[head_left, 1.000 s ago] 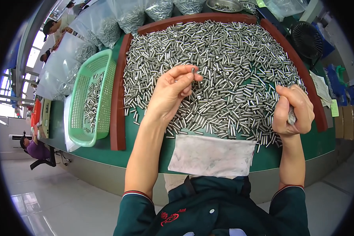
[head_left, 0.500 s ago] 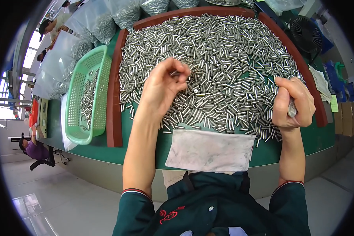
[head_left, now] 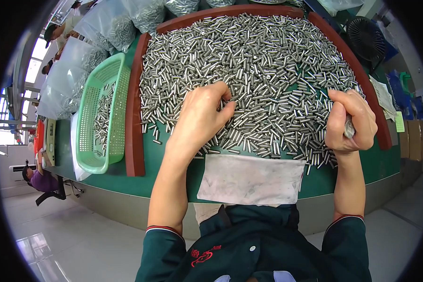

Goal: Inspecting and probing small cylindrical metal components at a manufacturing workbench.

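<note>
A wide layer of short, shiny metal pins [head_left: 249, 61] covers the green table [head_left: 169, 162]. Over the pins left of centre is my left hand [head_left: 200, 113], back upward, its fingers curled down and thumb bent toward them. Whatever lies between those fingertips is hidden. At the right edge of the pins my right hand [head_left: 352, 123] is closed, thumb and index finger bent together. A small greyish thing shows inside its grip, too little of it to name. Between my forearms a stained whitish cloth [head_left: 250, 179] lies flat at the near table edge.
Dark red rails [head_left: 135, 117] border the pins at left, back and right. Left stands a green perforated basket [head_left: 82, 141] holding some pins. Clear bags [head_left: 61, 89] of pins line the back left. A black fan [head_left: 365, 40] sits at back right. Other people are at far left.
My left hand has turned from palm partly showing to back upward, and has moved slightly right and down toward the pins. The right hand stays almost where it was, still closed.
</note>
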Action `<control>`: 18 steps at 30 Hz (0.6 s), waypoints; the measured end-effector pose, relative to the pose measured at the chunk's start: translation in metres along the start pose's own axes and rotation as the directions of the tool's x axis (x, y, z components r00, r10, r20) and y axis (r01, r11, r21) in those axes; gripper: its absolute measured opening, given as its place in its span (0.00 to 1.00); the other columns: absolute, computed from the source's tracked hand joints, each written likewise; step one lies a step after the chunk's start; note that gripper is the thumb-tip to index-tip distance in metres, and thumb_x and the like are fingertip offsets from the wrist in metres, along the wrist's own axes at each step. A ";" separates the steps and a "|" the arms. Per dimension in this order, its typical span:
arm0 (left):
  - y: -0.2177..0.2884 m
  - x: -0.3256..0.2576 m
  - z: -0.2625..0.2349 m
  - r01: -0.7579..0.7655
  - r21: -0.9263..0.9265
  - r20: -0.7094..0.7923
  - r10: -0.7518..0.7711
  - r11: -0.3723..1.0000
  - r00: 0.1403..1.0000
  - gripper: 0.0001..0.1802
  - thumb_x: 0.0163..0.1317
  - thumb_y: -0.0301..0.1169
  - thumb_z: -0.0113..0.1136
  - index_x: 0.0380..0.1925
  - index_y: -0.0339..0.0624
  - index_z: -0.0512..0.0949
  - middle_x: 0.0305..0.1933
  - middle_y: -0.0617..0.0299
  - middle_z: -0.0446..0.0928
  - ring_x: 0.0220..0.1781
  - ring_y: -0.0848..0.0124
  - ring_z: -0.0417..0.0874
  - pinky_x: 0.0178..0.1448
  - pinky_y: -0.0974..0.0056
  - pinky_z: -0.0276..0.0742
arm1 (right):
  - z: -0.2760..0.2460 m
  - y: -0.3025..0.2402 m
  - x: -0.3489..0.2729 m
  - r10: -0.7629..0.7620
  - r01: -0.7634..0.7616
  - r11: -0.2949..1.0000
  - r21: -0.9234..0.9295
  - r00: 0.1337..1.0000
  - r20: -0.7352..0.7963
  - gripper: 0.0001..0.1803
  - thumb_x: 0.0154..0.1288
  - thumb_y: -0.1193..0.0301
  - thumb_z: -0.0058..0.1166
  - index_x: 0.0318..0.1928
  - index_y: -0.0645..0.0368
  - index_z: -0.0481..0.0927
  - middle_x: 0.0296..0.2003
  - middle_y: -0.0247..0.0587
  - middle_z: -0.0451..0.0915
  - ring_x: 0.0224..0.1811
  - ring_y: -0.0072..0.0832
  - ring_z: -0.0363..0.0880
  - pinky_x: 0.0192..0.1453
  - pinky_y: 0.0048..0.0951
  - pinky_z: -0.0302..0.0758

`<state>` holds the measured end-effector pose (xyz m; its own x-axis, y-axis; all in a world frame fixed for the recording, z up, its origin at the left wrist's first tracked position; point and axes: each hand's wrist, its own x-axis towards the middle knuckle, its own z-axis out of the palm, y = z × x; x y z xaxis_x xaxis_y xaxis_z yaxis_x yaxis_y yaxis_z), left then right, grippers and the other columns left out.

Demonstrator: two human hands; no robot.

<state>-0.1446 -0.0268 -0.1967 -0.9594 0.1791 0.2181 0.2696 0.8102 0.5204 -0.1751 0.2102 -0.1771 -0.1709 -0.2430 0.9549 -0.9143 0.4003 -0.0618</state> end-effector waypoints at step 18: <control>-0.010 0.002 -0.005 -0.040 -0.097 -0.075 0.033 0.994 0.997 0.04 0.49 0.23 0.57 0.26 0.35 0.76 0.20 0.55 0.73 0.20 0.68 0.73 0.25 0.67 0.67 | 0.001 0.001 -0.003 0.049 -0.049 0.998 0.024 0.998 0.035 0.10 0.40 0.87 0.46 0.28 0.68 0.76 0.11 0.33 0.66 0.09 0.20 0.59 0.13 0.20 0.54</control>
<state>-0.1485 -0.0372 -0.1979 -0.9410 0.1634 0.2964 0.3148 0.7442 0.5892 -0.1760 0.2101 -0.1807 -0.2279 -0.2539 0.9400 -0.9131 0.3909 -0.1158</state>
